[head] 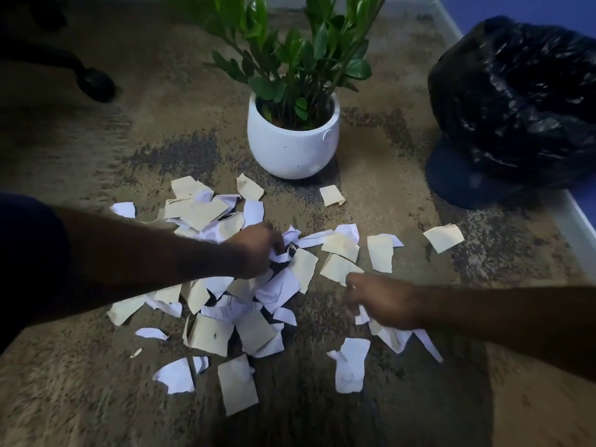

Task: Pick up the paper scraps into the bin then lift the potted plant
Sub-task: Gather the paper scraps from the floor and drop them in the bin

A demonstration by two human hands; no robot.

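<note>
Right hand (385,304) low on carpet (96,382), fingers curled round white paper scraps (209,333). Left hand (254,251) further in, fingers bunching crumpled scraps mid-pile. Behind pile: potted plant (293,140) upright in white pot. Bin (516,108), black-lined, far right by wall.

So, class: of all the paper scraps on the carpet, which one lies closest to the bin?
The lone tan scrap at the far right, lying apart from the main pile, just below the black-bagged bin. Every other scrap lies further left.
</note>
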